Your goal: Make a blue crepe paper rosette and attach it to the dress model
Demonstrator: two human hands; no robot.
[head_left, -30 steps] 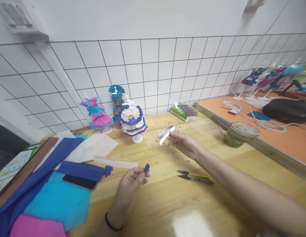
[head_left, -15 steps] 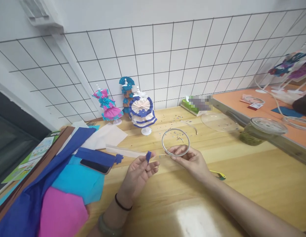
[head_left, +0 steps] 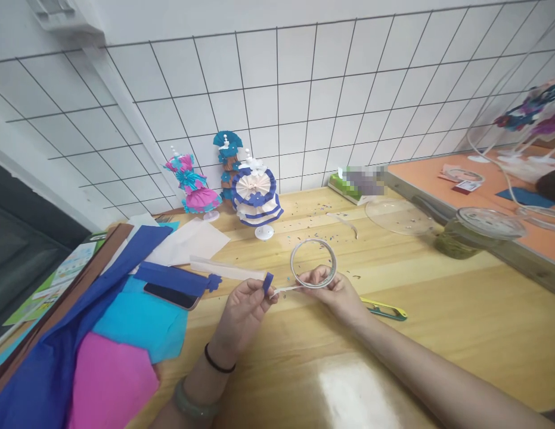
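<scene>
My left hand (head_left: 242,310) pinches a small folded piece of dark blue paper (head_left: 267,282) between thumb and fingers, just above the wooden table (head_left: 304,357). My right hand (head_left: 333,292) holds a thin white roll of tape (head_left: 313,264) upright, fingers closed on its lower rim. A short strip of tape runs from the roll toward the blue piece, and the two hands almost touch.
Sheets of blue, cyan, pink and white paper (head_left: 102,333) with a phone (head_left: 171,295) lie at the left. Three paper dress models (head_left: 254,199) stand by the wire grid wall. Small yellow-green scissors (head_left: 384,309) lie right of my hand; a lidded cup (head_left: 476,235) and clear lid (head_left: 393,215) are further right.
My right hand brought the tape roll from the far table toward my left hand, and a strip of tape now reaches the blue piece. The view shifted left and down.
</scene>
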